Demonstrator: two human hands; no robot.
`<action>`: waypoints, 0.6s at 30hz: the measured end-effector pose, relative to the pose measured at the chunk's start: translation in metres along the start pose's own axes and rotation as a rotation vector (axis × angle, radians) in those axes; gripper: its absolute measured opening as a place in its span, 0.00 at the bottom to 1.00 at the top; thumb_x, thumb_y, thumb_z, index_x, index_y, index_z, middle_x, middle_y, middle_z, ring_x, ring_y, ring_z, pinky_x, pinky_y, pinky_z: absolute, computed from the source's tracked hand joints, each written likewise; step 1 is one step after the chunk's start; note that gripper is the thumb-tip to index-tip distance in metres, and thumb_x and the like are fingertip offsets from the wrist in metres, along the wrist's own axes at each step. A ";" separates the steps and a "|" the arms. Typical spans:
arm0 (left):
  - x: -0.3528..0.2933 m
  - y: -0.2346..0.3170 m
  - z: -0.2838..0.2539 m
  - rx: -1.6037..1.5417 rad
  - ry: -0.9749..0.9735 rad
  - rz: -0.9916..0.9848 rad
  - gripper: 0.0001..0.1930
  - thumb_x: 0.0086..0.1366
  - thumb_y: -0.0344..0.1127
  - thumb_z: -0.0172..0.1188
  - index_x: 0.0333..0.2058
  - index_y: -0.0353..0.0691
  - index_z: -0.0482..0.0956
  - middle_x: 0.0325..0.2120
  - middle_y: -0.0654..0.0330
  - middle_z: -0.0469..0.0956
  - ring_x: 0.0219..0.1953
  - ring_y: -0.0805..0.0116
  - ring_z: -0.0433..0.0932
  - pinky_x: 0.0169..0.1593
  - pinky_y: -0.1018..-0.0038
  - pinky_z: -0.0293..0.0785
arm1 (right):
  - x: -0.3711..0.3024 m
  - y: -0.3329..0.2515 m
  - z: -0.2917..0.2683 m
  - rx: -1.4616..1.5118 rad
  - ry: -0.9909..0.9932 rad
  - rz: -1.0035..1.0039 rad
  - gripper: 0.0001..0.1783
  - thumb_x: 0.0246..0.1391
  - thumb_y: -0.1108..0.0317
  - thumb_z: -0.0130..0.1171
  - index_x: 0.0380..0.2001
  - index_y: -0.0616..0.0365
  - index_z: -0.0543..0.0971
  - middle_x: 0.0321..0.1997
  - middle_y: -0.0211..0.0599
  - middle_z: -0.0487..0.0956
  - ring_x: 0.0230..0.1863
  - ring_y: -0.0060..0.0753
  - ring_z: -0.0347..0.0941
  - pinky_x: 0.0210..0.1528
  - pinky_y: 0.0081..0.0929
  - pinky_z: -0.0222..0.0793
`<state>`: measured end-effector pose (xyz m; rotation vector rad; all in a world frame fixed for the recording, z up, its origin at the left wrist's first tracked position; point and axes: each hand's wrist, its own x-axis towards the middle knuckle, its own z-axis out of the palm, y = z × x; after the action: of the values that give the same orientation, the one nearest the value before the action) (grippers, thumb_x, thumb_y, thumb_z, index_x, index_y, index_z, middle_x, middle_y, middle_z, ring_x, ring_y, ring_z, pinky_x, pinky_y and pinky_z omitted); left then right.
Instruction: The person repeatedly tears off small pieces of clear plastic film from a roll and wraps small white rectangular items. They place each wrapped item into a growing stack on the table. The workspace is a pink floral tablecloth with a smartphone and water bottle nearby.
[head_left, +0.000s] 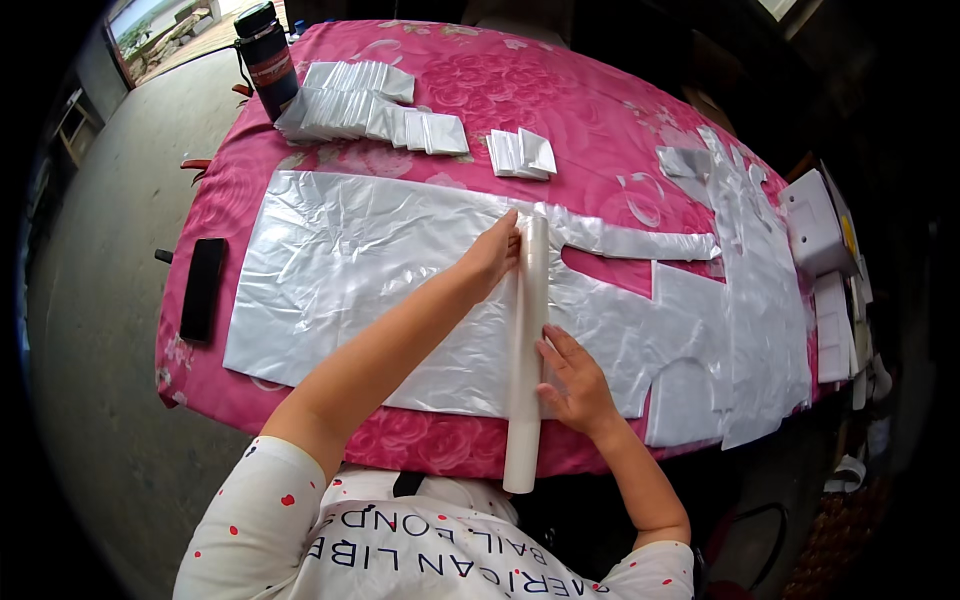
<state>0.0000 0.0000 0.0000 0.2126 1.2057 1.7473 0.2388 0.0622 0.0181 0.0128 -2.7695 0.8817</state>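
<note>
Roll (pixel 527 350) lies across the film (pixel 350 285) on the pink-covered desk (pixel 590 90), right of the film's middle, near end reaching out past the desk edge. Left hand (pixel 494 252): not clenched, fingers laid along the roll's left side near the far end. Right hand (pixel 577 388): loose and spread, fingertips at the roll's right side about halfway down; firm contact or a light touch, can't tell. Neither hand wraps the roll.

Risks, as judged: overhanging end could tip or drop if both hands lift off or something knocks it. Uneven push between hands could swing the roll askew, since they sit at different points along it. Film looks thin and slick; dragging the roll rather than turning it could ruck the film up or shift its layers. Narrow strip (pixel 660 244) and cut edges on the right could fold under or catch if the roll goes that way.

Roll's long axis runs near to far, one end toward the person, the other away, far end leaning slightly right. Roughly square to the film's length, which runs left to right. Strip points right, toward the film pieces (pixel 765 330).
</note>
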 end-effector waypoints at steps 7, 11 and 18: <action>-0.005 0.015 -0.010 0.296 0.222 0.065 0.21 0.65 0.41 0.47 0.49 0.29 0.66 0.44 0.52 0.71 0.47 0.64 0.72 0.51 0.72 0.70 | 0.014 -0.004 -0.008 -0.250 -0.117 -0.181 0.33 0.53 0.46 0.49 0.57 0.55 0.66 0.64 0.41 0.60 0.66 0.46 0.52 0.64 0.40 0.49; -0.039 0.039 -0.028 0.190 0.248 0.340 0.16 0.63 0.33 0.50 0.47 0.31 0.69 0.44 0.56 0.72 0.47 0.66 0.73 0.50 0.73 0.70 | 0.038 -0.021 0.010 -0.242 -0.194 -0.206 0.35 0.52 0.45 0.49 0.58 0.54 0.64 0.67 0.38 0.55 0.68 0.44 0.48 0.65 0.40 0.45; -0.165 0.072 -0.116 0.393 0.317 0.486 0.15 0.65 0.35 0.48 0.48 0.36 0.70 0.47 0.58 0.73 0.47 0.70 0.73 0.49 0.75 0.68 | 0.119 -0.152 0.092 0.433 -0.506 -0.496 0.28 0.58 0.52 0.45 0.57 0.58 0.64 0.63 0.42 0.60 0.67 0.44 0.46 0.66 0.41 0.42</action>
<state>-0.0279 -0.2043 0.0583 0.5101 1.8475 1.9868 0.1149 -0.1076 0.0584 1.0756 -2.7011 1.4491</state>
